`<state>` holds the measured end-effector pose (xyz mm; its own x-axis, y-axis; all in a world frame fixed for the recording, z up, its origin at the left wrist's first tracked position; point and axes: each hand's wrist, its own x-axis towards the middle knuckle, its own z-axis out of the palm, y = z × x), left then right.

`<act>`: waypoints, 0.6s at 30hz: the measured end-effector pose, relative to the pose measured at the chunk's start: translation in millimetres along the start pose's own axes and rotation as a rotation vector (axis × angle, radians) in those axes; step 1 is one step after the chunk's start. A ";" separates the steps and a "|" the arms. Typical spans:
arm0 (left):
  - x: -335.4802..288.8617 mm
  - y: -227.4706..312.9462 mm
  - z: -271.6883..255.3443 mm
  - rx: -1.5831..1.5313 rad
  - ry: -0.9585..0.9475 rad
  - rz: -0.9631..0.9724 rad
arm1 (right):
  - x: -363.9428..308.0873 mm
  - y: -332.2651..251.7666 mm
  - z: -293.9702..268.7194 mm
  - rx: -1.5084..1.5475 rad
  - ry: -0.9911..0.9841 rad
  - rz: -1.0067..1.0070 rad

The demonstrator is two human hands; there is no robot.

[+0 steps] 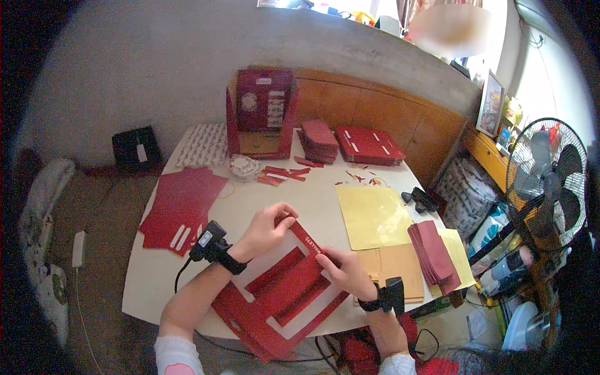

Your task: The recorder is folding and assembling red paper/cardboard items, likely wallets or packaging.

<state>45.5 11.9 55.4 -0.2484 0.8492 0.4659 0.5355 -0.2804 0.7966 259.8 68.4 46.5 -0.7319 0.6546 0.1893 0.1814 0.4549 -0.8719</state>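
Note:
A red die-cut cardboard sheet (289, 282) with long rectangular openings lies tilted across the near part of the white table (150, 294), its near corner at the front edge. My left hand (270, 230) pinches the far corner of the sheet between thumb and fingers. Farther right, my right hand (345, 269) grips the right-hand edge, thumb on top and the other fingers mostly hidden. Both wrists wear black straps with small devices.
Dark red sheets (178, 200) with white strips lie left. Behind stand a red display box (262, 115), red card stacks (319, 140) and a white strip roll (244, 166). Yellow sheets (374, 215) and folded maroon pieces (434, 256) lie right. A black fan (550, 181) stands beyond.

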 end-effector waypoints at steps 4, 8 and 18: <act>2.2 4.9 -10.7 0.025 -0.033 -0.099 | 0.4 1.5 -1.2 -0.058 -0.008 -0.115; 2.2 4.0 -11.1 0.002 -0.033 -0.090 | 1.3 1.2 -0.7 -0.129 0.003 -0.109; 8.7 -4.5 -22.6 -0.014 0.000 -0.128 | 4.7 14.5 -10.8 0.033 -0.087 -0.126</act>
<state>22.6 10.5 64.5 -0.3137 0.8786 0.3602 0.4879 -0.1763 0.8549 266.1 84.6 39.6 -0.8019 0.5382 0.2595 0.0640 0.5092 -0.8583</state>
